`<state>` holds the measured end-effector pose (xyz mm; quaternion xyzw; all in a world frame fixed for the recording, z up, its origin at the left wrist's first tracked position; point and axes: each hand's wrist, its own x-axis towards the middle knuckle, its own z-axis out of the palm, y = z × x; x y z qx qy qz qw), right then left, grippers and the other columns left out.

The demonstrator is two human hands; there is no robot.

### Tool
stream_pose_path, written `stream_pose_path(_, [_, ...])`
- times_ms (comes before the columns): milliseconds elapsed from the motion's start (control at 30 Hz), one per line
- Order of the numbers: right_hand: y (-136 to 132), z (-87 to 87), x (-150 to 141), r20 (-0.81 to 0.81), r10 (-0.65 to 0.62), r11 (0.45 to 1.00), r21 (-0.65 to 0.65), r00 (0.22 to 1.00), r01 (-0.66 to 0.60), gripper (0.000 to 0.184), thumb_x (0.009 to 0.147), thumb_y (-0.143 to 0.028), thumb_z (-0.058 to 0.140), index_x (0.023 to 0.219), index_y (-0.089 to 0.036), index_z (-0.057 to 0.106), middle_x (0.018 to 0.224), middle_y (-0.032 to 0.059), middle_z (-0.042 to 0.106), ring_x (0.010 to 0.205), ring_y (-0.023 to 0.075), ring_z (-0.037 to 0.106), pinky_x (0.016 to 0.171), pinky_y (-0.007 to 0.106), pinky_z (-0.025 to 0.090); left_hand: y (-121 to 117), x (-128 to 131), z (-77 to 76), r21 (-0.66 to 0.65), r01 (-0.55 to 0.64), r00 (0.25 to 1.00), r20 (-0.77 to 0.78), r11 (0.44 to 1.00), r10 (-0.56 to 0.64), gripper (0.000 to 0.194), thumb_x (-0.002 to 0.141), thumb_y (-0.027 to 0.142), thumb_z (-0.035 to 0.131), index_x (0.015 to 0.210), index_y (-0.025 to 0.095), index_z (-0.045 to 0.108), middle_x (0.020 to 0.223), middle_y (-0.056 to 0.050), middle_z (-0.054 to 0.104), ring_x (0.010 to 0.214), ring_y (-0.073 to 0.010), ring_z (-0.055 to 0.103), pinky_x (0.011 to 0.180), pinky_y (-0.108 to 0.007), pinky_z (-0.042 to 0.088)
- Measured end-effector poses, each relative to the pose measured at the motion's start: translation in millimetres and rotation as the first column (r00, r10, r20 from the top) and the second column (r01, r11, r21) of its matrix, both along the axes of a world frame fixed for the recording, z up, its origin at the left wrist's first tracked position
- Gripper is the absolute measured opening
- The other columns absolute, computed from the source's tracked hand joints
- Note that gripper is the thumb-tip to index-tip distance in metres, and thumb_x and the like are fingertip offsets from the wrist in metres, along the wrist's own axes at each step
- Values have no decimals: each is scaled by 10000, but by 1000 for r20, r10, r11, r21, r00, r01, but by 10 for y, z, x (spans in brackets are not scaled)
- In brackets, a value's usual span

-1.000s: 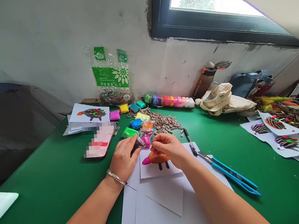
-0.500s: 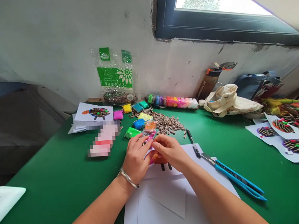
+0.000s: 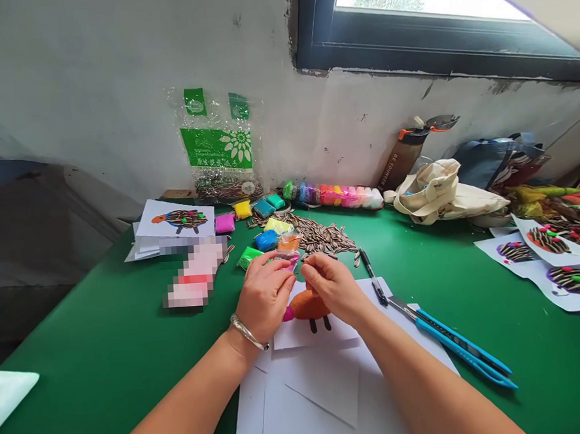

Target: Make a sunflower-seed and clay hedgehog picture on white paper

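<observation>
My left hand [image 3: 265, 289], with a silver bangle at the wrist, curls over the left side of a white card [image 3: 282, 338]. Its fingertips hide whatever they may hold, and a pink clay packet [image 3: 288, 259] shows just behind them. My right hand [image 3: 334, 287] is closed in a pinch above the card's right side; what sits in the pinch is too small to make out. Between the hands, an orange clay body [image 3: 306, 306] with a magenta head and two dark legs lies on the card. White paper sheets [image 3: 321, 398] lie under the card.
Behind the hands are wrapped clay packets [image 3: 266, 239] and a pile of sunflower seeds [image 3: 323, 234]. To the right lie a black pen [image 3: 373, 277], a blue utility knife [image 3: 462, 347] and decorated cards [image 3: 569, 282]. A seed bag [image 3: 221, 149] leans on the wall.
My hands have moved apart from each other, the right one slightly to the right. More of the orange clay body and the card now shows between them. The view has shifted a little.
</observation>
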<state>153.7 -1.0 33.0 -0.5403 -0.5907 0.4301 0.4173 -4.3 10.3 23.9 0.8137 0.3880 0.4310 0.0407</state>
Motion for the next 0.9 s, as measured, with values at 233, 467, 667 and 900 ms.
stream_pose_path(233, [-9, 38, -11, -125, 53, 994, -93, 991, -65, 347, 880, -389, 456, 601, -183, 463, 544, -38, 497, 497, 83, 433, 492, 204, 328, 83, -131, -102, -4, -54, 998, -25, 999, 53, 152, 858, 168, 551, 828, 152, 700, 909, -87, 701, 1044, -267, 552, 938, -476, 455])
stream_pose_path(467, [-15, 42, 1, -388, 38, 963, -232, 921, -137, 235, 784, -365, 602, 685, -151, 592, 631, -2, 585, 544, 85, 479, 538, 219, 381, 116, -175, -148, -8, -68, 997, -46, 998, 68, 165, 857, 167, 543, 859, 151, 707, 910, -94, 703, 1035, -282, 552, 916, -485, 470])
stream_pose_path(667, [-28, 46, 8, -515, -4, 948, -273, 857, -160, 224, 725, -363, 684, 755, -143, 656, 656, 14, 621, 550, 85, 502, 547, 226, 391, 64, -216, -107, 1, -56, 998, -37, 998, 56, 183, 868, 155, 522, 913, 158, 699, 940, -94, 705, 1060, -278, 552, 931, -486, 464])
stream_pose_path(900, [-32, 15, 21, -600, 53, 938, -245, 798, -246, 229, 739, -353, 706, 765, -131, 654, 658, 7, 621, 538, 69, 503, 531, 214, 394, -16, -210, 1, -10, -48, 998, 34, 999, 48, 132, 856, 161, 558, 865, 151, 690, 874, -73, 709, 990, -232, 593, 921, -404, 487])
